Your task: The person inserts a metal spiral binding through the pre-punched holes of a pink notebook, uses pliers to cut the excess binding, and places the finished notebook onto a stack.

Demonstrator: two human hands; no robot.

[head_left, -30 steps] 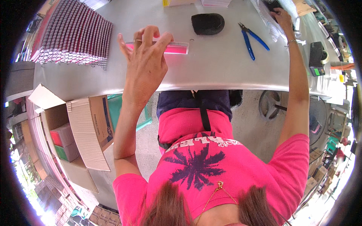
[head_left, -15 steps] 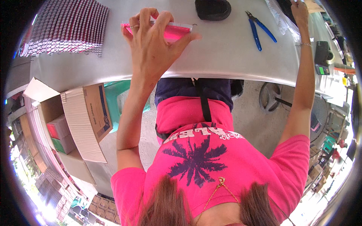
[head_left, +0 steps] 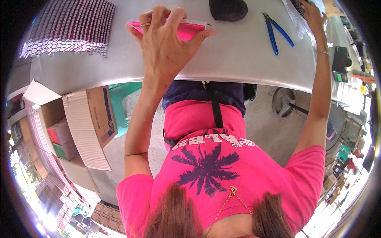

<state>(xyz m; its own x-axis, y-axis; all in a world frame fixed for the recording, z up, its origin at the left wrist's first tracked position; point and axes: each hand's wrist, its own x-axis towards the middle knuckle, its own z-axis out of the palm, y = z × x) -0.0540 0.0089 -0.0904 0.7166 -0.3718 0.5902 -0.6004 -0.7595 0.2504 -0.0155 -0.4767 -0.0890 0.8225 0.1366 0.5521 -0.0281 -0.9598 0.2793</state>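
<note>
My left hand (head_left: 164,47) is closed over a pink notebook (head_left: 189,31), fingers across its top and thumb at its near right side. A pale strip runs along the notebook's far edge, with a small dark wire end sticking out at the right. At the far right, my right hand (head_left: 315,20) reaches to dark mesh-like coils (head_left: 297,7) in a clear plastic bag (head_left: 293,22). Its fingers look apart, touching the coils, partly cut off by the picture's edge. Blue-handled cutters (head_left: 276,33) lie between the hands, jaws pointing away, beside a black rounded object (head_left: 228,10).
A stack of wire-bound notebooks (head_left: 73,27) stands at the left of the grey table (head_left: 238,59). Below it sits an open cardboard box (head_left: 85,131) with packs inside, next to a green plastic stool (head_left: 125,103). A black device (head_left: 340,59) lies at the right edge.
My right hand has drawn slightly nearer, its fingers now bent over the dark coils. The left hand has shifted slightly right and away, still holding the pink notebook.
</note>
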